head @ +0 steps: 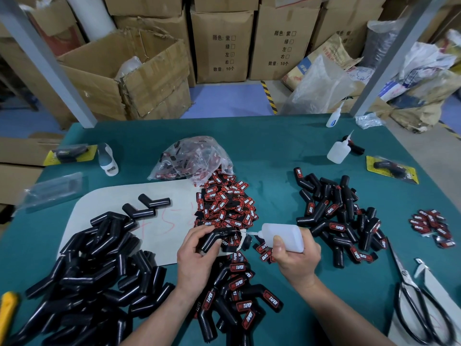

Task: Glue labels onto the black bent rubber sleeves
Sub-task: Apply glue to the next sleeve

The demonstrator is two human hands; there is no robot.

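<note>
Left hand [197, 250] grips one bent sleeve [217, 239]; right hand [294, 255] aims a glue bottle [283, 237] at it.

The sleeve lies in the left hand's curled fingers, thumb pressed against its nearer leg, the other leg sticking out toward the right hand. The right hand is wrapped round the bottle, nozzle pointing left at that free leg; whether the tip touches it cannot be told. Just beyond the grip lies a heap of labels [224, 206]. Below both hands, nearer the person, lie labelled sleeves [237, 290]. Left of the left hand is a big heap of bare sleeves [94, 270], partly on a white sheet [104, 201]. Right of the right hand is another labelled heap [336, 221], with scissors [419, 305] farther right, all on the green table [274, 151].
</note>
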